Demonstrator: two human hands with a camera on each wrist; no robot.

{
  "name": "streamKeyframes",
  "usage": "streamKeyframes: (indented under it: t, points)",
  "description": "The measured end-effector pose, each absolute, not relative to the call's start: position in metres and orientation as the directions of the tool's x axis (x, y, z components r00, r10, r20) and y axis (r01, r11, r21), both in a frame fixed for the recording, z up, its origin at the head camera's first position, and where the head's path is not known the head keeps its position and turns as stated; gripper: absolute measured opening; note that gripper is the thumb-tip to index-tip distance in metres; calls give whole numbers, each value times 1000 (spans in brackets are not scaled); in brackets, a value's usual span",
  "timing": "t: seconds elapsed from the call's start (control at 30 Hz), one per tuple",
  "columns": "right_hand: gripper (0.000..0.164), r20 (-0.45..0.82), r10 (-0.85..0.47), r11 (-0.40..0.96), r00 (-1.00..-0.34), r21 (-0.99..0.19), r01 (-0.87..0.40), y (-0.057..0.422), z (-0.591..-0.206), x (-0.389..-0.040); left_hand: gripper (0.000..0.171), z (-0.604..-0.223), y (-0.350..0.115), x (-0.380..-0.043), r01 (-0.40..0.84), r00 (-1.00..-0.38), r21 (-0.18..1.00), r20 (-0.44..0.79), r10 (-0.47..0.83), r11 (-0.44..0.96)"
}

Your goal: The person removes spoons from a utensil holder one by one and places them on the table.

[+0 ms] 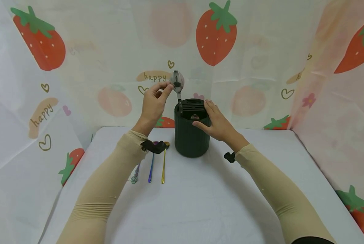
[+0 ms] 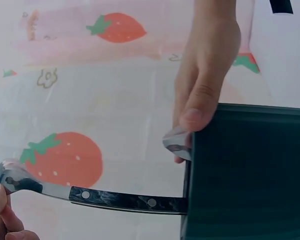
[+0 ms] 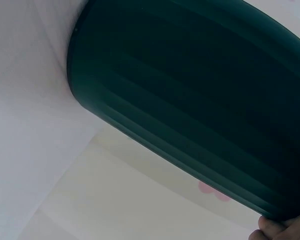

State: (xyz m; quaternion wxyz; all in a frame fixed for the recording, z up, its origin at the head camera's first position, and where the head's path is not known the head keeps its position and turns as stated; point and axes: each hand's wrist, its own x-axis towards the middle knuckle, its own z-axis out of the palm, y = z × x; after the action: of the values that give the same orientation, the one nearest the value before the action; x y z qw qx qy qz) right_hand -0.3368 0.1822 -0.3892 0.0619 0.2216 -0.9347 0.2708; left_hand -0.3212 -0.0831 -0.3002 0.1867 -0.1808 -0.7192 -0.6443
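My left hand (image 1: pixel 155 103) pinches a metal spoon (image 1: pixel 177 81) by its bowl, which points up. The spoon's dark marbled handle (image 2: pixel 130 200), with rivets, runs down into the top of a dark green utensil holder (image 1: pixel 192 139). My right hand (image 1: pixel 219 123) grips the holder's upper right side, thumb toward the front and fingers over the back of the rim. A second spoon's bowl (image 2: pixel 177 144) sticks out of the holder close to the right thumb; its handle is hidden inside. In the right wrist view the ribbed holder wall (image 3: pixel 190 100) fills most of the frame.
On the white table (image 1: pixel 182 210), left of the holder, lie a gold spoon (image 1: pixel 163 166), a blue-purple spoon (image 1: pixel 151 167) and a utensil with an ornate handle end (image 1: pixel 134 178). My left wrist partly covers them. A strawberry-print cloth (image 1: pixel 123 44) hangs behind the table.
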Motion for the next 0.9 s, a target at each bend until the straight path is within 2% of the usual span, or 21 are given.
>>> streamKeyframes:
  t: [0.37,0.67,0.9]
  points:
    - [109,237,-386,755,-892,-475,-453,182,-389,-335,33,-284,-94,-317,497,-867,867,498,-24,33]
    - [110,241,-390,751,-889,-474,-459,181,-389,-335,21,-274,-106,-313,516,-856,857,515,-39,-7]
    - [110,233,-389,757,-891,-470,-453,181,-386,-335,35,-283,-120,-310,460,-885,886,463,-55,67]
